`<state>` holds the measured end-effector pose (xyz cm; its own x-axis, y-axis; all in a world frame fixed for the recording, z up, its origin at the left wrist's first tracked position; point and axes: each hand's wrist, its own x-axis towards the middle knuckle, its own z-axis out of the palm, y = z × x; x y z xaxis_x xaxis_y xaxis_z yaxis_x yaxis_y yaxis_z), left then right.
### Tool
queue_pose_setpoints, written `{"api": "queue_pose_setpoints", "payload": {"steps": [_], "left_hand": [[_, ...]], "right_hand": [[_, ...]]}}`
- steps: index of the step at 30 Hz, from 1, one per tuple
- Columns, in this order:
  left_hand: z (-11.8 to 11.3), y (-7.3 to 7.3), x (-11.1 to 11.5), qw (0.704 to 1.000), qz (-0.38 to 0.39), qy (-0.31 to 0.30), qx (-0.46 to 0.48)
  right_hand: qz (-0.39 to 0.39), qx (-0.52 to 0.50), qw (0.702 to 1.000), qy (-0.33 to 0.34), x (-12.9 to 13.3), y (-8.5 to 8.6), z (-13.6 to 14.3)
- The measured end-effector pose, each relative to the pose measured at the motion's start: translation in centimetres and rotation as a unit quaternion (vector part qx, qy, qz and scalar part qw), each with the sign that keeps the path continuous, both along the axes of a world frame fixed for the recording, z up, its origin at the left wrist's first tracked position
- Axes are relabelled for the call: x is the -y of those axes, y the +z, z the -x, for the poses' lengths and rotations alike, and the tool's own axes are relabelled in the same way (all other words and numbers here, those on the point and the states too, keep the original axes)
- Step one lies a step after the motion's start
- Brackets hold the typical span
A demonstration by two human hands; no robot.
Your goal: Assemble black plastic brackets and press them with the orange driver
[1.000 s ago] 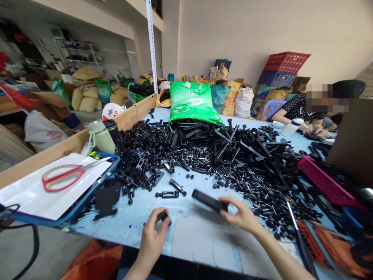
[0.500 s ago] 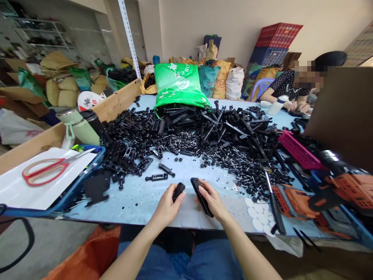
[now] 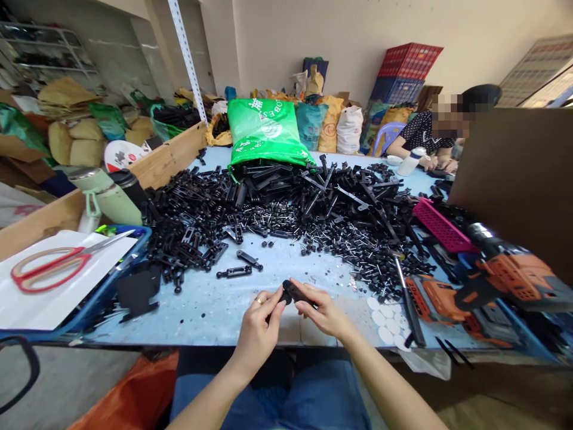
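My left hand (image 3: 262, 319) is closed round a black plastic part, mostly hidden by the fingers, with its rounded end (image 3: 285, 295) showing at the fingertips. My right hand (image 3: 323, 309) grips a longer black plastic bar (image 3: 297, 292), tilted so that its far end meets the left hand's part. Both hands are close together above the near edge of the blue table (image 3: 215, 310). Two loose black linkage pieces (image 3: 234, 272) lie just beyond them, in front of a heap of black parts (image 3: 179, 221) and a spread of small black-headed pins (image 3: 331, 230).
On the left stand a blue tray (image 3: 89, 319) with red-handled scissors (image 3: 49, 269) and a green bottle (image 3: 107, 197). At right lie a hammer (image 3: 409, 304), white discs (image 3: 387, 319), an orange power drill (image 3: 514, 272) and a pink basket (image 3: 441, 224). A co-worker (image 3: 416, 140) sits beyond.
My hands have come together from apart, and the two black parts now meet at their ends. The right bar has turned to point leftward. The view has shifted slightly to the right.
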<state>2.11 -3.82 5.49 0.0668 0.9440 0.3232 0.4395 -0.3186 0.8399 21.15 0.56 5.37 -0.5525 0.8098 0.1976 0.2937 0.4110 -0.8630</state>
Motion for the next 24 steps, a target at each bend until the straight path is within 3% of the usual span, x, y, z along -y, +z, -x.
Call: {"api": "queue_pose_setpoints", "payload": {"steps": [6, 11, 13, 15, 18, 20, 22, 24], "left_hand": [[0.7, 1.2, -1.1, 0.997, -0.027, -0.055, -0.055], [-0.6, 1.8, -1.7, 0.998, -0.044, 0.031, 0.011], [-0.7, 1.8, -2.0, 0.997, -0.061, 0.034, 0.016], [0.0, 1.6, -2.3, 0.997, -0.077, -0.011, -0.001], [1.6, 1.3, -2.4, 0.987, -0.080, -0.133, -0.031], [2.1, 1.1, -2.2, 0.982, -0.074, -0.170, -0.033], [1.7, 1.1, -1.8, 0.987, -0.078, -0.137, -0.017], [0.5, 1.3, -1.6, 0.994, -0.092, -0.062, 0.010]], "right_hand": [[-0.113, 0.091, 0.988, 0.054, -1.0, 1.5, -0.8], [-0.073, -0.022, 0.995, -0.062, -0.4, -0.3, 1.0], [-0.069, -0.034, 0.994, -0.073, -0.3, -0.5, 1.2], [-0.101, 0.010, 0.994, -0.044, -0.4, 0.2, 0.6], [-0.152, 0.092, 0.984, 0.020, -0.7, 2.3, -1.1], [-0.151, 0.110, 0.982, 0.032, -0.6, 3.3, -1.6], [-0.128, 0.093, 0.987, 0.010, -0.2, 3.5, -1.1], [-0.092, 0.036, 0.994, -0.040, 0.3, 3.0, 0.3]]}}
